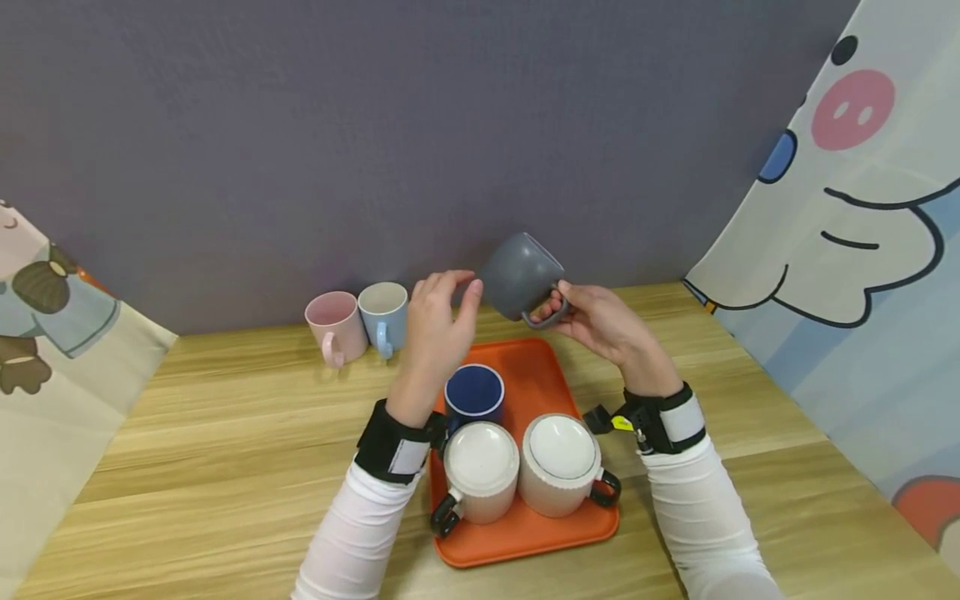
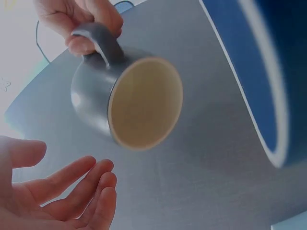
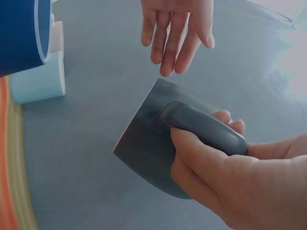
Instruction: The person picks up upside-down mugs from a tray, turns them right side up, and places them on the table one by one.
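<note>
By its handle, my right hand (image 1: 603,325) grips a dark grey mug (image 1: 517,275), held tilted in the air above the far end of the orange tray. The cream inside of this grey mug (image 2: 146,103) shows in the left wrist view. My left hand (image 1: 438,325) is beside the mug with fingers spread and nothing held; in the right wrist view the fingers of that left hand (image 3: 175,36) hang relaxed just apart from the mug's rim. The right thumb and fingers (image 3: 206,167) wrap the handle.
On the orange tray (image 1: 525,546) stand a dark blue mug (image 1: 475,392) and two upside-down white mugs (image 1: 482,467) with black handles. A pink mug (image 1: 337,325) and a light blue mug (image 1: 384,312) stand upright against the grey wall (image 1: 300,150), left of the tray on the wooden table (image 1: 247,467).
</note>
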Demonstrator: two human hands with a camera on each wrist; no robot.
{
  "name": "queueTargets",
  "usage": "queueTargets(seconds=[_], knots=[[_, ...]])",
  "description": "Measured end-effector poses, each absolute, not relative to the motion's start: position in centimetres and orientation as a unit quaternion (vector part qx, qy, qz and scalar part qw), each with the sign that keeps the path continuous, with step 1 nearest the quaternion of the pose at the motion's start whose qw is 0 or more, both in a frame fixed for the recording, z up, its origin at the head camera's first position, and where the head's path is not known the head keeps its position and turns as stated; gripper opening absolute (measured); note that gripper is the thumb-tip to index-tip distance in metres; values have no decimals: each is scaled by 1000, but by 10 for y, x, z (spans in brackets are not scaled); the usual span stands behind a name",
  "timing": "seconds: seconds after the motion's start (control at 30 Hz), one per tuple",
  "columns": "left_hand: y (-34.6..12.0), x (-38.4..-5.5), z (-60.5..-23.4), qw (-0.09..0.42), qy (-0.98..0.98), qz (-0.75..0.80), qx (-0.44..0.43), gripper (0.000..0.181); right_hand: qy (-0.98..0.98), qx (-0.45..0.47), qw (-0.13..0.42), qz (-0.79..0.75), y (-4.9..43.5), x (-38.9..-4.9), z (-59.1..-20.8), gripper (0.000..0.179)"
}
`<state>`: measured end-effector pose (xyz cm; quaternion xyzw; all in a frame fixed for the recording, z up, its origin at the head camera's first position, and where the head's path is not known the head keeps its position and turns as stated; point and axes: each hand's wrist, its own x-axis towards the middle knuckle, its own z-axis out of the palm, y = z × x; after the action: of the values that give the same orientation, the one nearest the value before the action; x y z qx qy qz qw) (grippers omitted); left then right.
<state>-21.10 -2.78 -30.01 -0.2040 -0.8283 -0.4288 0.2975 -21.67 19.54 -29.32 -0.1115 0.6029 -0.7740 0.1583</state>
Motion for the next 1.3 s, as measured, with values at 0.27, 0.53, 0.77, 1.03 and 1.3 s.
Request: queueTargets(seconds=[0.27,0.53,0.77,1.03,1.3], knots=[[-20,-209,-298,310,-822,-431,-205,26,581,-129,146,-790,189,-214,-288,27],[-17,-206,-295,324,-814,-439,-201,25,547,-115,123,-820,183,-211,-281,27],[-14,-203,-290,325,-813,-441,-198,27,497,-119,110,-853,179,-207,-275,29],[-14,-198,-284,306,-815,-456,-186,29,462,-145,112,-868,173,-201,-272,33],[-9,-195,-284,243,-835,-466,-166,35,427,-161,121,-881,170,-201,-274,32]])
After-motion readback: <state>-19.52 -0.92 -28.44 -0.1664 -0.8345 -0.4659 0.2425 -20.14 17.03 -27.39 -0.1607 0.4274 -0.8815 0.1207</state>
